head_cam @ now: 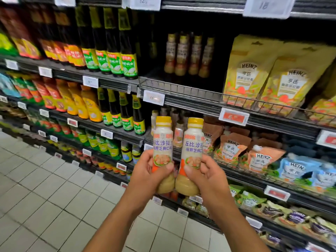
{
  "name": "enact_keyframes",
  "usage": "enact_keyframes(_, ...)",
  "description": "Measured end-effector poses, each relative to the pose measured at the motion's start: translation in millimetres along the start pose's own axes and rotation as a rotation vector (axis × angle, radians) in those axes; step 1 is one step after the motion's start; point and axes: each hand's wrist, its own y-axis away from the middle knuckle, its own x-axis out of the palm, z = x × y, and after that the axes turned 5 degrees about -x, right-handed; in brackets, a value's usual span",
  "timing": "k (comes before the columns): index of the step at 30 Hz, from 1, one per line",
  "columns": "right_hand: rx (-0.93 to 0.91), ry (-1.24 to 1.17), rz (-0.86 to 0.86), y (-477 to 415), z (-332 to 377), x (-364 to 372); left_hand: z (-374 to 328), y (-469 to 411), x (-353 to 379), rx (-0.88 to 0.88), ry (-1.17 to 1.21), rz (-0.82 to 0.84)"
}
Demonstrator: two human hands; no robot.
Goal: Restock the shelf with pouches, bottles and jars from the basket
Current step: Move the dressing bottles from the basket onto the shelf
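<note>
My left hand (149, 171) grips one dressing bottle (162, 150) and my right hand (203, 174) grips another (193, 151), both upright, bases touching, labels toward me, raised before the shelf (200, 104), probably to match the same bottles (189, 55) above.

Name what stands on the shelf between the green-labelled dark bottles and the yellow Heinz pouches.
Four small yellow-capped dressing bottles in a row, seen in the head view.
</note>
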Motion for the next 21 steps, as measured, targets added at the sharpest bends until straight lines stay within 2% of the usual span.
enact_keyframes(9, -0.089, 0.045, 0.013, -61.8, 18.1, 8.5, -29.1, -60.0, -2.4, 0.081, 0.033, 0.018)
enact_keyframes(21, -0.241, 0.006, -0.023, -188.5, 58.3, -2.1, -99.1, -189.2, 22.7, 0.199, -0.026, 0.043)
